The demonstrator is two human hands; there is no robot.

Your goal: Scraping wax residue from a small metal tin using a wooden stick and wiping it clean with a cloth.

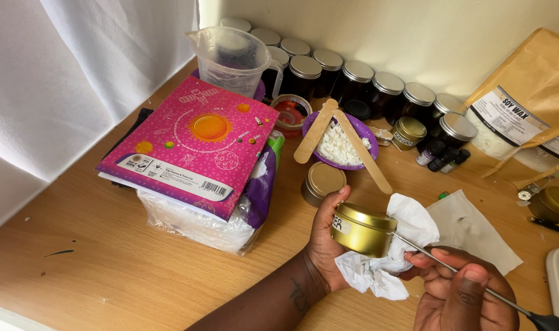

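My left hand (324,242) grips a small gold tin (363,228) tipped on its side, with a crumpled white tissue (390,257) bunched under and behind it. My right hand (460,293) pinches a thin metal rod with a black handle (475,285); the rod's tip touches the tin's right edge against the tissue. Both hands hover over the wooden table (107,257) at the lower middle of the view.
A purple bowl of white wax flakes (339,146) carries two wooden sticks (316,130). Nearby: another gold tin (323,181), a pink book (193,147) on a plastic bag, a measuring jug (233,60), a row of dark jars (359,79), brown pouches (524,98), a white paper sheet (475,230).
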